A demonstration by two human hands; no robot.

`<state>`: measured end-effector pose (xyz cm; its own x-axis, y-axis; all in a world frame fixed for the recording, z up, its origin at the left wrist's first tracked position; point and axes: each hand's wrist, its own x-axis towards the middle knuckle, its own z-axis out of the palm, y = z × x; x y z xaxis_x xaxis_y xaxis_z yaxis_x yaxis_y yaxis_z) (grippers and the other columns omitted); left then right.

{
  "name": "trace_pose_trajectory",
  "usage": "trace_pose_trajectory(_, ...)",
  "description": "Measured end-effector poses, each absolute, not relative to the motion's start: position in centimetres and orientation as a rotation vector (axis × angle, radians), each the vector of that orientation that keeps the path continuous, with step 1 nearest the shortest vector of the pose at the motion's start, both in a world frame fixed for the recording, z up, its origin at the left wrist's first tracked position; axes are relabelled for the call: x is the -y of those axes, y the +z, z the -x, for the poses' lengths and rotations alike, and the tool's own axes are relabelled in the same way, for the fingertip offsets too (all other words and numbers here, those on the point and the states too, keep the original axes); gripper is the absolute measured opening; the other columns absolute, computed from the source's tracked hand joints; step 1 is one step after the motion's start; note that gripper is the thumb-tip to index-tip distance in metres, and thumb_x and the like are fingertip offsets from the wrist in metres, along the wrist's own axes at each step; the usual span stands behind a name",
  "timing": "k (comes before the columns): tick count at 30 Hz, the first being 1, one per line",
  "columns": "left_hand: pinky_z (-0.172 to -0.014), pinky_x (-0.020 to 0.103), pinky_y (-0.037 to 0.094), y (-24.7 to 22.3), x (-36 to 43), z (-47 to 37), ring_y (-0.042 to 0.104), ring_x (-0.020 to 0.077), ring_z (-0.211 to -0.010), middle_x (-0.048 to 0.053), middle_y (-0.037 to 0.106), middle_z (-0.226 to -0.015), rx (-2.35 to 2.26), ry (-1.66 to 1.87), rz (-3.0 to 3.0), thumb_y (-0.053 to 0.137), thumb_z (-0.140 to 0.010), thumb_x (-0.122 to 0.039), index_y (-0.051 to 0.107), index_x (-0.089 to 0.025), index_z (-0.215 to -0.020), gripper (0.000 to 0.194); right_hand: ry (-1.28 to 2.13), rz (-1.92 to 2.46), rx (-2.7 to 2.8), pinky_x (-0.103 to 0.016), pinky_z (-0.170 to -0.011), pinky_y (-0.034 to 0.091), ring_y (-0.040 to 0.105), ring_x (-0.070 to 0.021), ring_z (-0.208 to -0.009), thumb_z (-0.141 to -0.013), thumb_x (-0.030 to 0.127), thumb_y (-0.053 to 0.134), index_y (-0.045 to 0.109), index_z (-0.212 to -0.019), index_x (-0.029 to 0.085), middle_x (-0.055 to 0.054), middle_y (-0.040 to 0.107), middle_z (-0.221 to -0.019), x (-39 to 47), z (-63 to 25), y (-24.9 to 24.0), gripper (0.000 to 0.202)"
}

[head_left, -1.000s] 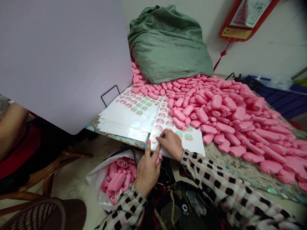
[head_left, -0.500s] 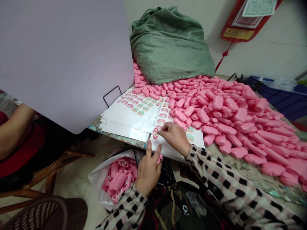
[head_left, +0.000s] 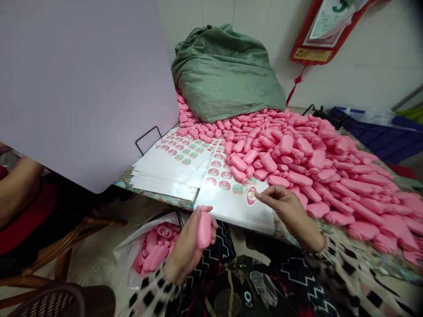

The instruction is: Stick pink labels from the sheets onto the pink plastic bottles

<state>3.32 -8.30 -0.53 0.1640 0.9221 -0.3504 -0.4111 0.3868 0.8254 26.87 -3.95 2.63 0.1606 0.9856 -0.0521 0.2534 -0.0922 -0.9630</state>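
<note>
- Pink bottle [head_left: 204,231] stands neck up in the left hand [head_left: 187,248], over the person's lap on the near side of the table [head_left: 124,180]; clock directions below are read from this bottle.
- At 2 o'clock, the right hand [head_left: 291,213] pinches an oval label [head_left: 251,196] between thumb and fingertip, over the sticker sheet [head_left: 234,213]; whether it touches the sheet, I cannot tell.
- Bottle and label are apart, with the sheet's blank lower part as free room between.
- Loose pink bottles [head_left: 310,165] are heaped from 1 to 3 o'clock, overlapping the sheet's far right part and crowding the right hand.
- Stacked sheets [head_left: 161,176] at 11 o'clock reach the table's front edge; beyond them hangs a grey-purple panel [head_left: 92,88].
- At 8 o'clock, below table height, a plastic bag [head_left: 127,253] gapes upward, holding labelled bottles.
- The held bottle is smooth and plain on its visible side, rounded, narrowing to its neck; thumb and curled fingers grip its sides.
- The label is red-rimmed with a pale centre, its long side nearly upright.
</note>
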Motion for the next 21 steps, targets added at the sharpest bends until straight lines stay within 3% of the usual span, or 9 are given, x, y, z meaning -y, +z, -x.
trace_pose_trajectory(4, -0.048, 0.018, 0.039, 2.0, 5.1, -7.6, 0.052, 0.0081, -0.054, -0.001, 0.056, -0.069, -0.653, 0.942, -0.29, 0.052, -0.083, -0.046, 0.052, -0.019, -0.092, 0.028, 0.959, 1.402, 1.295, -0.025, -0.056, 0.037, 0.048, -0.0121, -0.062, -0.068, 0.041, 0.072, 0.059, -0.069, 0.017, 0.0, 0.058, -0.067, 5.4, -25.7, 6.0, 0.027)
trace_pose_trajectory(13, -0.047, 0.021, 0.044, 5.3, 2.3, -14.0, 0.055, 0.0107, -0.054, 0.0, 0.056, -0.067, -0.551, 0.741, -0.352, 0.053, -0.082, -0.048, 0.057, -0.017, -0.101, 0.037, 0.578, 1.303, 1.509, -0.024, -0.058, 0.04, 0.05, -0.0115, -0.064, -0.076, 0.033, 0.068, 0.06, -0.071, 0.019, 0.001, 0.057, -0.07, 6.6, -28.1, 7.2, 0.017)
trace_pose_trajectory(21, -0.048, 0.02, 0.045, 5.3, 2.0, -16.3, 0.056, 0.0087, -0.058, 0.001, 0.058, -0.075, -0.417, 0.682, -0.401, 0.052, -0.083, -0.047, 0.061, -0.015, -0.097, 0.036, 0.521, 1.291, 1.567, -0.025, -0.063, 0.042, 0.056, -0.0137, -0.073, -0.077, 0.03, 0.067, 0.061, -0.071, 0.019, 0.0, 0.061, -0.074, 7.4, -30.1, 7.6, 0.014)
